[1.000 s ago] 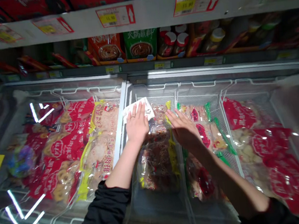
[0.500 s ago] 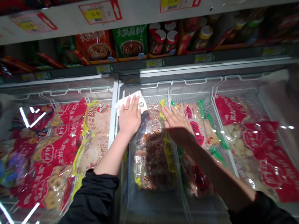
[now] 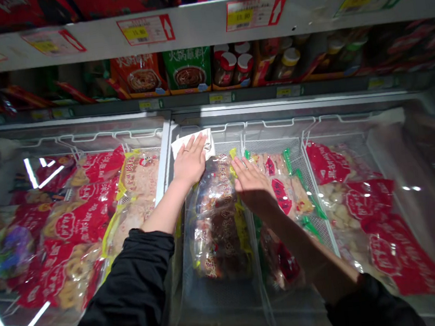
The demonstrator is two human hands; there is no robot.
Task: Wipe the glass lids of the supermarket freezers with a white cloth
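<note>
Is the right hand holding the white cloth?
No, the white cloth lies under the left hand at the far edge of the freezer, while the right hand rests flat, away from the cloth.

The cloth [image 3: 193,139] under the left hand [image 3: 189,161] is plain white. Just right of the cloth, the food bag [image 3: 218,220] is clear with yellow edges and dark red-brown content. Further right of the cloth, the bags [image 3: 289,186] have green edges and red labels. Left of the cloth, the bags [image 3: 78,220] are red with white letters. Above the cloth, the shelf tags [image 3: 145,30] are white with yellow fields and red arrows. Both sleeves [image 3: 134,293] are black.
</note>
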